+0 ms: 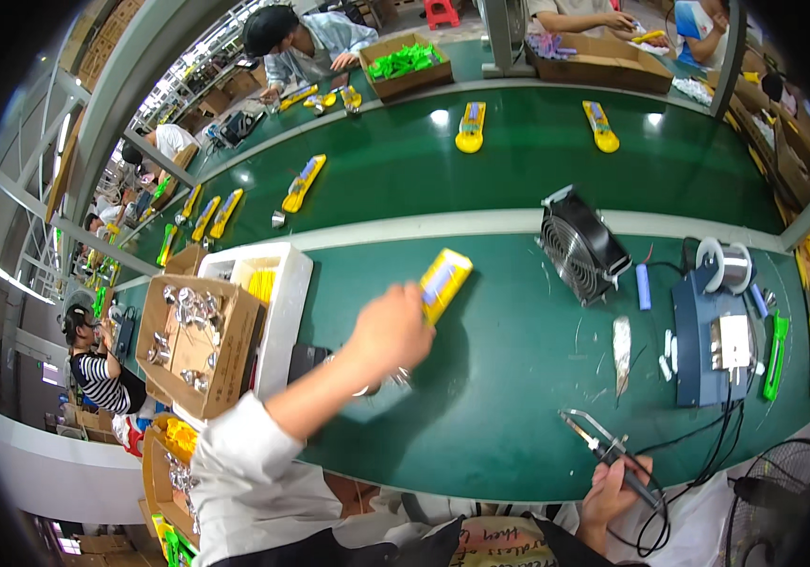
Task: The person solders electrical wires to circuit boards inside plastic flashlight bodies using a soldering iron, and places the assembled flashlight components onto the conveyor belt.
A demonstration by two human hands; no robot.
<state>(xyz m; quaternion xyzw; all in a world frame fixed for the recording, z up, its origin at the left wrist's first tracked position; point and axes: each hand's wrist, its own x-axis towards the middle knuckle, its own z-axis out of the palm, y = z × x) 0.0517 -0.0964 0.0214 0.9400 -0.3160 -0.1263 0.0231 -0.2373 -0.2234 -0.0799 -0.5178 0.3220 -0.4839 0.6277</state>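
Observation:
My left hand (392, 331) is closed round the lower end of a yellow plastic housing (449, 277) and holds it above the green worktable. A lilac cylindrical battery shows in the housing. Partly hidden under my left forearm are small shiny metal parts (395, 380) and a black block (306, 361). Near the table's front edge, my right hand (615, 487) grips a soldering iron (603, 448) by its dark handle. The iron's tip points up and left, and a thin bent metal guide is fixed alongside it. Its cable loops down by my wrist.
A black fan (582, 244) stands beyond the iron. To its right are a blue soldering station (695, 331), a solder wire spool (724, 266) and a green housing (776, 357). Cartons of metal parts (199, 331) stand left. Yellow housings (470, 128) lie on the green conveyor (528, 151); co-workers sit beyond.

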